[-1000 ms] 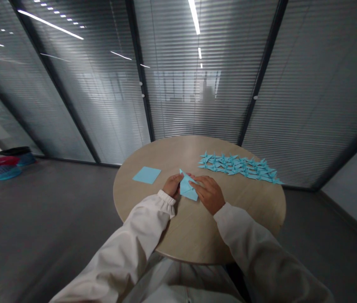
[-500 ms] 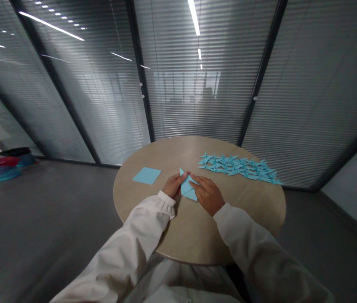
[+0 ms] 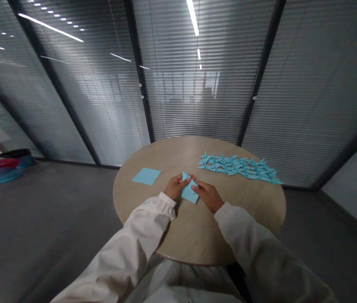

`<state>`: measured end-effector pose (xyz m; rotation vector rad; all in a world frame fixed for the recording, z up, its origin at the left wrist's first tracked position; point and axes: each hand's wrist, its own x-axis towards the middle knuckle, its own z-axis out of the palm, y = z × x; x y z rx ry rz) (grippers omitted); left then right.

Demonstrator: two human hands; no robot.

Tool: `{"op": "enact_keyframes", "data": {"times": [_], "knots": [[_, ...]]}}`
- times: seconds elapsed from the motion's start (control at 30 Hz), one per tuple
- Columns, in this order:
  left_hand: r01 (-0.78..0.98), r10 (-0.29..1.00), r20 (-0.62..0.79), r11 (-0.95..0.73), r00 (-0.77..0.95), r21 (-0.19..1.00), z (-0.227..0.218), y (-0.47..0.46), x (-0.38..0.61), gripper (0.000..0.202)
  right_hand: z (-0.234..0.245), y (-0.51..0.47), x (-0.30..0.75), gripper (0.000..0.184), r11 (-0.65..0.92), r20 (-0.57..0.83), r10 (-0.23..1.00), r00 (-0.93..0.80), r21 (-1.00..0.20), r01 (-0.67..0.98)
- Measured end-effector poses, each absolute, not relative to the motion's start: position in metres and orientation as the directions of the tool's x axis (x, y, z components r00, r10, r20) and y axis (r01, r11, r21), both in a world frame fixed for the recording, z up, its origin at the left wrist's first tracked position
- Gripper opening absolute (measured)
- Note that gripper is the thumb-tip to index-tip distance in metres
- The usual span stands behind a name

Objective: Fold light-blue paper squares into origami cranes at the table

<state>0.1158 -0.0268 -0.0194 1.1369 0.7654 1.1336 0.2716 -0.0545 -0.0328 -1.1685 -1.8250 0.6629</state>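
Observation:
A partly folded piece of light blue origami paper (image 3: 190,193) is held between my two hands above the round table. My left hand (image 3: 176,186) grips its left side, with the thumb lying across the front. On the other side, my right hand (image 3: 208,194) pinches the paper's right edge between thumb and fingers. One pointed corner sticks up between the hands, and a squarer part hangs below. The fingers behind the paper are partly hidden. Left of my hands, a stack or sheet of flat blue square paper (image 3: 146,176) lies on the table.
Several folded blue paper cranes (image 3: 238,167) stand in close rows at the back right of the round wooden table (image 3: 194,244). Behind it rises a glass partition with blinds (image 3: 194,113). Red and blue baskets (image 3: 3,170) sit on the floor at far left.
My right hand has gone from lying flat over the paper to pinching its right edge. The left thumb has moved across the front, and the paper is slightly turned and lower.

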Motion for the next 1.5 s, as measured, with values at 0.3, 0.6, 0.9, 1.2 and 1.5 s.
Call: {"op": "enact_keyframes", "data": {"times": [0.3, 0.6, 0.9, 1.2, 1.5], "knots": [[-0.291, 0.950, 0.064, 0.029, 0.306, 0.956, -0.017, -0.029, 0.116, 0.052, -0.039, -0.046, 0.274, 0.035, 0.346, 0.276, 0.933, -0.232, -0.867, 0.358], [-0.217, 0.950, 0.072, -0.005, 0.304, 0.976, -0.015, -0.030, 0.116, 0.049, -0.047, -0.043, 0.274, 0.036, 0.339, 0.280, 0.937, -0.208, -0.871, 0.355], [-0.232, 0.951, 0.084, -0.014, 0.296, 0.973, -0.018, -0.031, 0.116, 0.042, -0.045, -0.045, 0.274, 0.037, 0.332, 0.272, 0.940, -0.206, -0.868, 0.370], [-0.208, 0.949, 0.086, -0.023, 0.302, 0.978, -0.015, -0.033, 0.116, 0.041, -0.047, -0.044, 0.274, 0.039, 0.311, 0.249, 0.947, -0.204, -0.871, 0.379], [-0.139, 0.955, 0.087, -0.049, 0.285, 0.989, -0.011, -0.039, 0.118, 0.038, -0.042, -0.048, 0.272, 0.036, 0.272, 0.200, 0.942, -0.271, -0.925, 0.264]]}}
